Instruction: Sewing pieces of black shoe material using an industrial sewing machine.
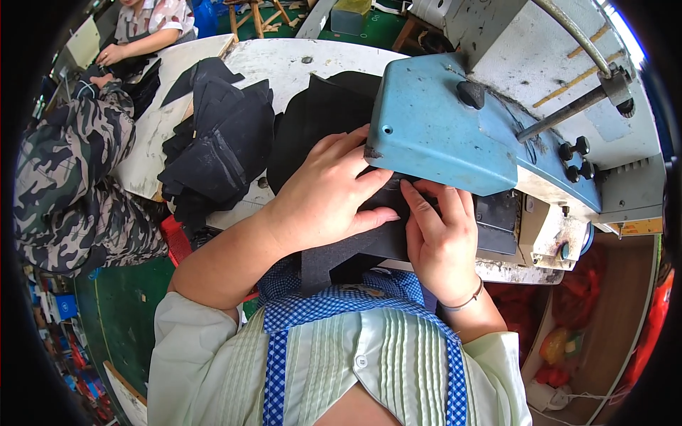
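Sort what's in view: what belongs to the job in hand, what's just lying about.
In the job:
Black material under left hand and right hand
Blue machine head overhanging it
Probably the black pile on the left

Apparently lying about:
Wooden stool behind
Blue box, lower left

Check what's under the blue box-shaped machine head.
Flat black sheet material runs under its near edge; the left hand and right hand have fingers there. Deeper in, the machine head hides whatever lies beneath.
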`<state>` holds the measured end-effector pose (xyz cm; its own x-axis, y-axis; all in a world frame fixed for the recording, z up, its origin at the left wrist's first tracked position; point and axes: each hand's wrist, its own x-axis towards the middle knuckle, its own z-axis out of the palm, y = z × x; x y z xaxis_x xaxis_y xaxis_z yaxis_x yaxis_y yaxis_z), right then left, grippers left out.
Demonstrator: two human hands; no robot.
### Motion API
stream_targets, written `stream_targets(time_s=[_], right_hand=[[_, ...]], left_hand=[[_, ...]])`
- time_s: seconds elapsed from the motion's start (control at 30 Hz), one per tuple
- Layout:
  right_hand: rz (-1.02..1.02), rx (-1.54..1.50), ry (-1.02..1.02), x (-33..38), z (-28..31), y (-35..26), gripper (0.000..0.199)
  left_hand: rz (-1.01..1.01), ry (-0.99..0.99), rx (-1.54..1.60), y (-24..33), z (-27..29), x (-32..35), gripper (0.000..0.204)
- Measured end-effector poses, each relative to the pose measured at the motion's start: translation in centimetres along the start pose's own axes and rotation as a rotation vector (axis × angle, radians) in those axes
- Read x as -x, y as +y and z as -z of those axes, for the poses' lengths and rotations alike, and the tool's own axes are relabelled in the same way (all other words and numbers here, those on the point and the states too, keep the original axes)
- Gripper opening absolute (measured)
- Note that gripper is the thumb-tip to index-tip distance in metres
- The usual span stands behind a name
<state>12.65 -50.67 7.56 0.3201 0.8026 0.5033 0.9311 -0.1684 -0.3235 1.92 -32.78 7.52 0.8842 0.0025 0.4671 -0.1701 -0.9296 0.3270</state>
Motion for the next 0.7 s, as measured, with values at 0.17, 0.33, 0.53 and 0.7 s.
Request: stream_targets(time_s=[0.17,0.33,0.53,0.7], right_hand=[[0.031,0.053,0.011,-0.2,0.1,0.0,0.045],[0.002,0.032,-0.040,-0.3,-0.1,0.0,0.043],[-0.021,0.029,-0.056,-0.2,0.0,-0.2,0.042],[-0.046,0.022,-0.071,-0.5,-0.2,-0.2,0.043]], left_hand=[[0.010,-0.013,-0.008,-0.4,-0.2,-0.3,0.051],[0.025,-0.035,-0.016,-0.8,-0.2,-0.4,0.053],[0.032,-0.012,-0.053,-0.8,-0.2,-0.9,0.047],[0.024,0.011,-0.032,-1.7,-0.4,-1.2,0.047]])
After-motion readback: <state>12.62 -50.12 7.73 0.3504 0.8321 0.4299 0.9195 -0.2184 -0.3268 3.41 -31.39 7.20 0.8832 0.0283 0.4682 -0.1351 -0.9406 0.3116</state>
